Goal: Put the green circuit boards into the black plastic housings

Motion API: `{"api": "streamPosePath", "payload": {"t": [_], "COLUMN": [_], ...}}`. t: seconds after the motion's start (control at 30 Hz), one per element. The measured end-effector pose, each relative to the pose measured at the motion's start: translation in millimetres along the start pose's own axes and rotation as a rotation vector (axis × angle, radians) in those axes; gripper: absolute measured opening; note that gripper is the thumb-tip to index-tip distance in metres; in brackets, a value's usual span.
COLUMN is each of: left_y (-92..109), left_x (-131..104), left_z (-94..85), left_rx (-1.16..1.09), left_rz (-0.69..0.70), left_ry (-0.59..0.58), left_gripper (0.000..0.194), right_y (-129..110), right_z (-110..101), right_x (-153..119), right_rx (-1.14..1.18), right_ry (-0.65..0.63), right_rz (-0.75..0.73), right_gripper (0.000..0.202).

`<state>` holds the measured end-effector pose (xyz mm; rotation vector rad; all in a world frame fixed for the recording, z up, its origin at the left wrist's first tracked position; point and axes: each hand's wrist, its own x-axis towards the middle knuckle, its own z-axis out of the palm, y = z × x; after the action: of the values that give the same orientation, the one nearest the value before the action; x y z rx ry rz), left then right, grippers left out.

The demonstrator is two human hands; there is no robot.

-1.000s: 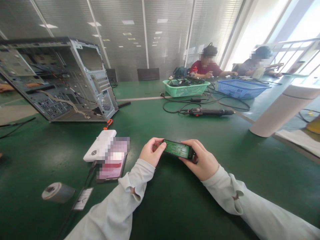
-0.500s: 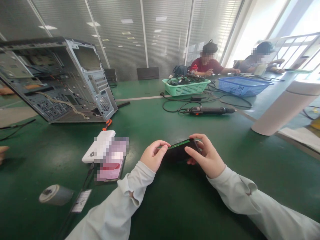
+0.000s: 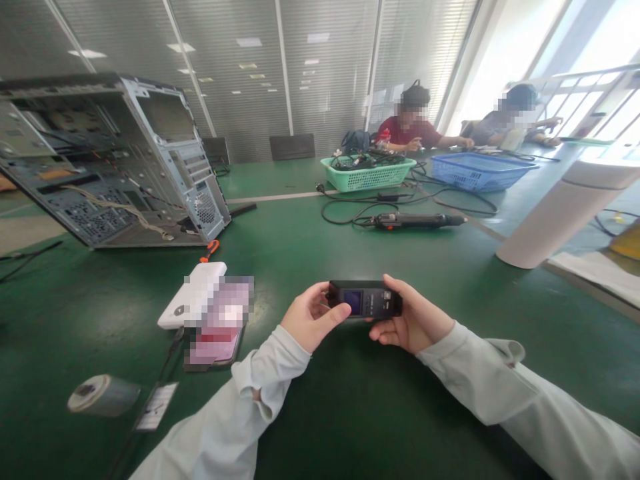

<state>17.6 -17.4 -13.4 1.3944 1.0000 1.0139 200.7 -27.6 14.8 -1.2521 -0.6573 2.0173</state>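
Between both hands, just above the green table, is a small black box-shaped electronic device with a little dark-blue screen and pale markings on its face. My left hand grips its left end, thumb pressed on the front by the screen. At the right end my right hand holds it from the side and behind, with some fingers curled below. Its exact kind I cannot make out. To the left lie a white power bank and a phone, partly blurred out.
An opened computer case stands at left. A black electric screwdriver with its cable lies ahead, before a green basket of cables and a blue basket. A tumbler is right, a tape roll left. Two people sit opposite.
The device has been turned in my hands: its green circuit-board edge showed before, and now its face with the screen does. My left thumb has shifted onto that face.
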Motion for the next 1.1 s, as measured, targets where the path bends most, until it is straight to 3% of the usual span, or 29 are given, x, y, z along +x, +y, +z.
{"api": "streamPosePath", "payload": {"t": [0.13, 0.23, 0.37, 0.53, 0.7, 0.83, 0.93, 1.1], "left_y": [-0.3, 0.5, 1.4, 9.7, 16.2, 17.0, 17.3, 19.0], "left_x": [5.5, 4.3, -3.0, -12.2, -14.4, -16.2, -19.3, -22.9], "left_z": [-3.6, -1.2, 3.4, 1.8, -0.8, 1.0, 4.3, 7.8], "left_rx": [-0.111, -0.125, 0.072, 0.736, 1.056, 1.202, 1.127, 0.919], "left_rz": [-0.201, -0.192, 0.032, 0.456, 0.704, 0.909, 0.910, 0.712], "left_ry": [0.057, 0.094, 0.059, -0.013, 0.021, 0.017, -0.006, 0.025], "left_gripper": [0.062, 0.058, 0.056, 0.042, 0.033, 0.036, 0.049, 0.062], "right_y": [0.7, 0.0, -1.7, 4.0, 7.5, 5.4, 4.0, 3.7], "right_z": [-0.5, 0.1, 4.0, 1.5, -0.5, 0.7, -0.6, -5.6], "right_x": [0.5, 0.7, -0.9, 3.2, 4.5, 2.0, 1.3, 1.2], "right_rx": [0.017, 0.049, 0.159, 0.158, 0.163, 0.188, 0.260, 0.311], "right_ry": [-0.124, -0.092, -0.031, -0.031, -0.137, -0.171, -0.198, -0.187], "right_rz": [0.006, 0.018, -0.038, -0.085, -0.171, -0.124, -0.086, -0.062], "right_gripper": [0.053, 0.051, 0.039, 0.018, 0.024, 0.022, 0.026, 0.037]}}
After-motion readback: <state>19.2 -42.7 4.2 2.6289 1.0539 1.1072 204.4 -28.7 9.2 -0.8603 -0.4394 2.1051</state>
